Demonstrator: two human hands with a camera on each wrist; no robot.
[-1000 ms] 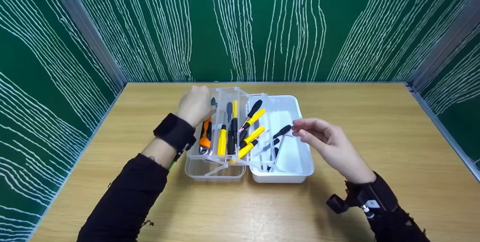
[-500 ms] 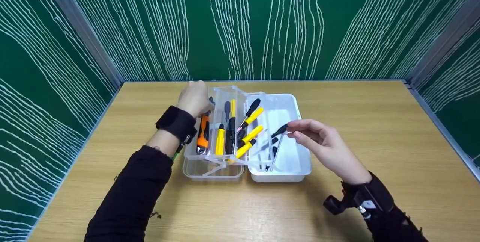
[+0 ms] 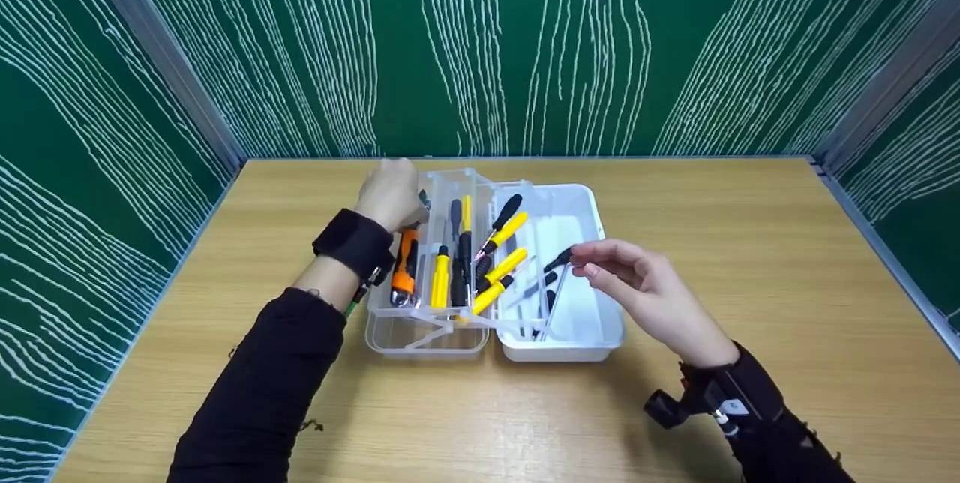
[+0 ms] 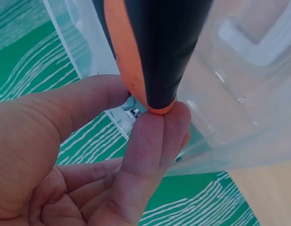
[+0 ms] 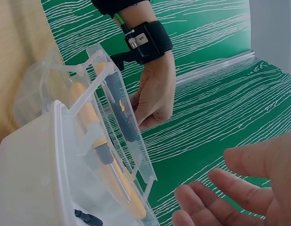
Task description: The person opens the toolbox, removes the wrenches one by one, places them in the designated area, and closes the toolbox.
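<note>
A toolbox stands open on the table, with a white bin (image 3: 600, 318) at right and clear plastic trays (image 3: 386, 312) at left. My left hand (image 3: 390, 194) is at the far end of the left tray. In the left wrist view, its thumb and fingertips pinch the narrow end of an orange-and-black handle (image 4: 129, 61); this tool (image 3: 405, 262) lies lengthwise in the tray and has a shiny metal near end. My right hand (image 3: 637, 280) hovers over the bin's right rim, fingers loosely bent, holding nothing. Beyond its fingertips lies a black-handled tool (image 3: 559, 258).
Several yellow-handled screwdrivers (image 3: 441, 280) and black-handled ones (image 3: 508, 209) fill the middle trays. A thin metal rod (image 3: 556, 303) lies in the bin. A small dark green item (image 3: 424, 198) shows beside the left hand. Green walls with white lines (image 3: 412, 55) enclose the wooden table (image 3: 487, 415).
The right hand has shifted slightly left, towards the black-handled tool in the bin. The left hand stays nearly in place at the tray's far end. The head view has shifted a little.
</note>
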